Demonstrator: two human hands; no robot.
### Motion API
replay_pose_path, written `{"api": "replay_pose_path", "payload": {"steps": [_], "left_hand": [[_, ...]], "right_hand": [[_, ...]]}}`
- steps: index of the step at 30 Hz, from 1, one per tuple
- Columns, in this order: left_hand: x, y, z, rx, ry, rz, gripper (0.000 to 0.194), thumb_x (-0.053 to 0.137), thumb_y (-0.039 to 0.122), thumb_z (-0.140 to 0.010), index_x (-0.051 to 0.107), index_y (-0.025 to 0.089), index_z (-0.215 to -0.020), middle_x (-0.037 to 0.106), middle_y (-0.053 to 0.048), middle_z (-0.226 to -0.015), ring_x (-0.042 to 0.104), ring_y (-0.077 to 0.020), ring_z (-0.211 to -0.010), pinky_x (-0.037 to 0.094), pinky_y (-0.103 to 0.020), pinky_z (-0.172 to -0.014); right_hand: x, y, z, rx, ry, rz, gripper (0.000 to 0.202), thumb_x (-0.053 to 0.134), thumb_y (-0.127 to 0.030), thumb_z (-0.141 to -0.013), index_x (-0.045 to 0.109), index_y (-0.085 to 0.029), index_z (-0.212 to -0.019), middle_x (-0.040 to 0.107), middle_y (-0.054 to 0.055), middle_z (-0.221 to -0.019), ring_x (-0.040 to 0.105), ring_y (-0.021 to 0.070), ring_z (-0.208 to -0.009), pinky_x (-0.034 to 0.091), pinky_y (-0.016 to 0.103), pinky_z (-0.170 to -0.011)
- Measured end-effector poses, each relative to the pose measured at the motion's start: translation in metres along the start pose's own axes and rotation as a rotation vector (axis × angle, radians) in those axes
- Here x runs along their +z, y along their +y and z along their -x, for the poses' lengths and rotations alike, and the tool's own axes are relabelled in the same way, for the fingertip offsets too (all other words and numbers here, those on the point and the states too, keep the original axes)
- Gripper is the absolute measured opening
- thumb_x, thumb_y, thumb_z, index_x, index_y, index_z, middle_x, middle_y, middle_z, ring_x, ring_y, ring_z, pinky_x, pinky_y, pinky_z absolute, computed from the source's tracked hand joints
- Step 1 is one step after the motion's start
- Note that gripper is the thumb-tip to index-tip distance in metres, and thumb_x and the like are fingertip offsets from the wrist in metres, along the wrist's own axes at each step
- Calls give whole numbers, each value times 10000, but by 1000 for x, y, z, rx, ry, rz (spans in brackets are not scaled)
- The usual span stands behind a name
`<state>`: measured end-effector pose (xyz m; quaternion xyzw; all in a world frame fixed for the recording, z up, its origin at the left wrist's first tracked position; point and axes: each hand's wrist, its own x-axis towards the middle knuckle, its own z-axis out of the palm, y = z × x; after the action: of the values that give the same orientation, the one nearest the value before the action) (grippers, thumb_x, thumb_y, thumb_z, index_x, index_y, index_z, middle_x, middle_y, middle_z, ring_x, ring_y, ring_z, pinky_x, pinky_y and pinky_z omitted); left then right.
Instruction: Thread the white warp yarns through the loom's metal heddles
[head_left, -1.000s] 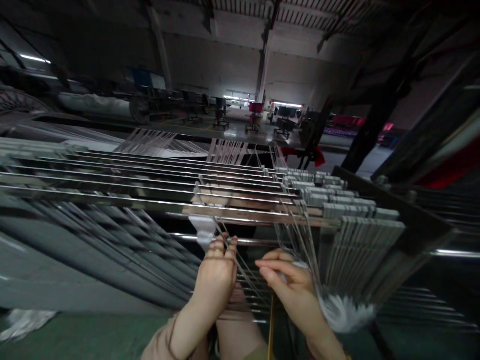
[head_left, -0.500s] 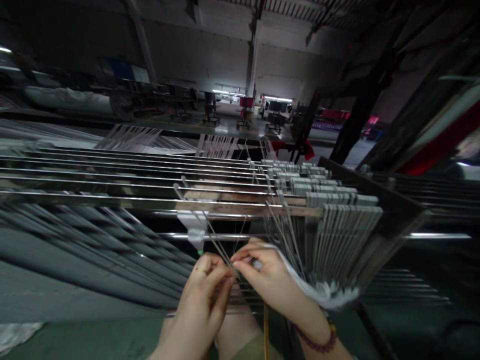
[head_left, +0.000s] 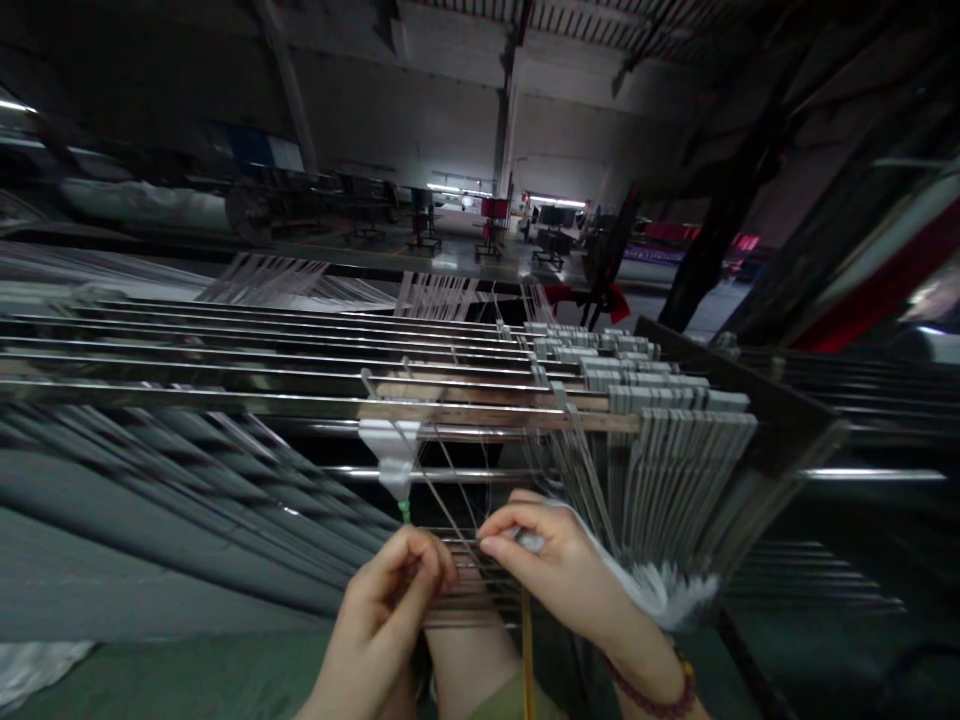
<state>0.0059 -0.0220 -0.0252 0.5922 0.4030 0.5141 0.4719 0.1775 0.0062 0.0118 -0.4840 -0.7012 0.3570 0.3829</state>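
Note:
My left hand [head_left: 401, 590] is closed, thumb against curled fingers, below a white cloth piece [head_left: 390, 450] with a green tip; what it pinches is too small to tell. My right hand [head_left: 544, 550] has thumb and forefinger pinched together beside thin slanting heddle strips [head_left: 442, 500]; anything between the fingertips cannot be made out. A bundle of white yarn [head_left: 660, 590] runs behind my right hand and wrist. The two hands are slightly apart. Dense rows of grey heddles [head_left: 690, 470] hang to the right.
Long metal bars [head_left: 225, 400] cross the frame from the left, with a wooden strip [head_left: 510, 412] among them. Grey warp sheets [head_left: 187, 520] slope at the left. A dark end plate [head_left: 795, 400] stands at the right. Legs show below the hands.
My left hand has moved left and down, away from my right hand. My right hand has shifted slightly right and down. One slanting strip now hangs farther left of the others.

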Motion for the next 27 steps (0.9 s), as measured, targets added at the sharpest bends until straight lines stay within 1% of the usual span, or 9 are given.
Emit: {"api": "replay_pose_path", "payload": {"steps": [3,5,9,13,16,18,20,24,27], "left_hand": [[-5,-2,-9,15,103,117,107,531,203,-863,523,214,-757,589,7,-745,563,-143,-710,452,-233,-669],[-5,-8,-19,18,166,61,22,549,222,-853,549,212,-834,626,-23,-878,599,-163,-792,466,-266,-737],[-3,-29,-54,56,261,-81,149,623,274,-777,595,175,-884,600,-93,-1062,575,-234,-1011,434,-351,-888],[-6,-23,-68,-38,183,13,223,623,293,-765,571,144,-921,662,-65,-818,636,-187,-692,504,-295,-614],[-9,-1,-45,-220,44,191,180,625,287,-786,583,143,-885,612,14,-571,536,-107,-472,410,-201,-462],[-7,11,-20,-318,-118,291,156,610,314,-812,587,159,-808,605,17,-532,513,-95,-453,398,-193,-461],[0,13,3,-318,-226,227,178,599,334,-823,597,166,-765,633,-12,-580,552,-120,-515,430,-218,-509],[7,-12,34,-252,-118,20,223,541,349,-860,618,167,-756,628,-32,-659,591,-156,-617,475,-251,-576],[-8,-40,45,-185,1,-134,180,476,299,-900,620,191,-898,678,-47,-785,643,-181,-728,517,-282,-662]], "right_hand": [[-5,1,7,-5,113,-52,64,647,-106,-775,662,-164,-751,590,-19,-733,577,112,-701,419,217,-681],[-6,0,12,-102,193,-103,62,636,-130,-795,665,-184,-806,601,-23,-751,571,109,-710,417,216,-682],[-4,-1,20,-215,199,-52,176,573,-128,-848,703,-220,-923,584,-6,-768,557,128,-782,404,242,-727],[-3,-3,23,-84,74,47,192,552,-143,-871,709,-225,-946,543,-2,-771,556,134,-765,399,257,-695],[-1,-8,17,-71,8,86,200,560,-130,-867,711,-236,-945,564,-7,-784,561,133,-780,407,253,-719],[2,-12,9,-101,-40,78,190,577,-97,-846,715,-213,-905,587,-9,-769,564,130,-787,410,245,-748],[6,-16,1,-116,-101,46,165,588,-66,-825,706,-180,-841,602,-8,-759,572,126,-780,415,233,-747],[8,-12,2,-24,-99,-11,116,611,-82,-809,665,-179,-774,602,-16,-739,575,121,-718,424,228,-678],[0,6,26,27,84,-156,132,675,-122,-774,673,-244,-826,610,-26,-739,568,125,-703,435,240,-667]]}}
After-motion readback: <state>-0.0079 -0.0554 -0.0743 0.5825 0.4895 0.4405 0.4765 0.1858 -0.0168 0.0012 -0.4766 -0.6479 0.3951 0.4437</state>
